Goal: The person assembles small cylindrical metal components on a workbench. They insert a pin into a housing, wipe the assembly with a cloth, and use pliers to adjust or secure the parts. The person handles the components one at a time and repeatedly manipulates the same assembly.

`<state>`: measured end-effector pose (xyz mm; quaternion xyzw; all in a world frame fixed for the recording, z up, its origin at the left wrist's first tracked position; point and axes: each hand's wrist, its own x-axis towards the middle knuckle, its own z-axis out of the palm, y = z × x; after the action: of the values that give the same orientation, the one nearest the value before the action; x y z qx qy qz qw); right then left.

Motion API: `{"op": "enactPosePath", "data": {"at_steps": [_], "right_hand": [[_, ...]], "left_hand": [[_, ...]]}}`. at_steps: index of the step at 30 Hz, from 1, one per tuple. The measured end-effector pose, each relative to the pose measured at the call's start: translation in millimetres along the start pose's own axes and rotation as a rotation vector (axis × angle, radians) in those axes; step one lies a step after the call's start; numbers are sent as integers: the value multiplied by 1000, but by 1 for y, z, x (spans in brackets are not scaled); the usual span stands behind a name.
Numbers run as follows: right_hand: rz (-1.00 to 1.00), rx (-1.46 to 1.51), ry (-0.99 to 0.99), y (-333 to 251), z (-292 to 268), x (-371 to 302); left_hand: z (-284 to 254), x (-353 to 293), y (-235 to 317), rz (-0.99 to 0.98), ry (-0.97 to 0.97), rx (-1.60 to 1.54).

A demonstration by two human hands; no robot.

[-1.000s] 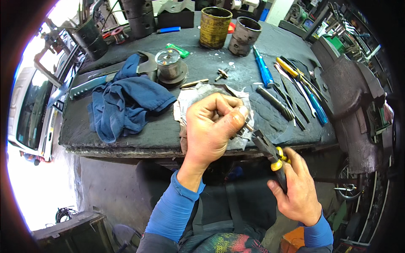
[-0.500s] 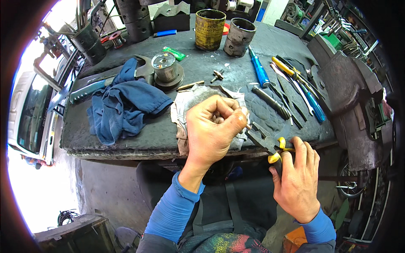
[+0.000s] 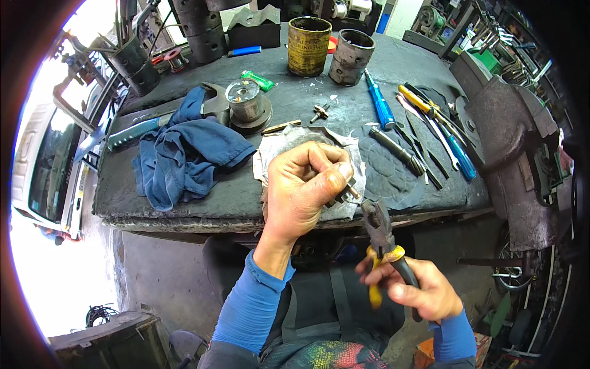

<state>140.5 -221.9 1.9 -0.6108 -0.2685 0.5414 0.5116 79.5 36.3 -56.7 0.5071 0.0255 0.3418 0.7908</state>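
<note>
My left hand is closed in a pinch above a pale, stained cloth at the front of the workbench. It grips a small dark metal part with a copper-coloured pin sticking out to the right; the fingers cover most of it. To the right and lower, my right hand holds combination pliers with black-and-yellow handles, jaws pointing up. The pliers are apart from the metal part. One yellow handle and the fingers around it are blurred. Beyond the cloth lies another small metal fitting.
Left on the dark bench lie a blue cloth, a hammer and a solder spool. A yellow tin and grey tin stand behind. Screwdrivers, including a blue one, and other tools lie right.
The pliers have come away from the metal part and swung from slanting up-left to nearly upright. My right hand has moved down and turned. More of the metal part shows in my left hand.
</note>
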Motion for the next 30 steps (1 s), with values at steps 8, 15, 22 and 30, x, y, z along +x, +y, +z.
{"op": "enactPosePath", "data": {"at_steps": [8,15,22,30], "right_hand": [[-272,-1514,592,-8,20,13],[-301,-1729,694,-13,19,19],[-241,-1012,313,-22,5,16],[38,267,-158,-8,-9,11]], "left_hand": [[7,0,-7,60,81,-22],[12,-2,-3,28,108,79],[8,-4,-3,7,40,110],[4,-2,1,28,-1,37]]}}
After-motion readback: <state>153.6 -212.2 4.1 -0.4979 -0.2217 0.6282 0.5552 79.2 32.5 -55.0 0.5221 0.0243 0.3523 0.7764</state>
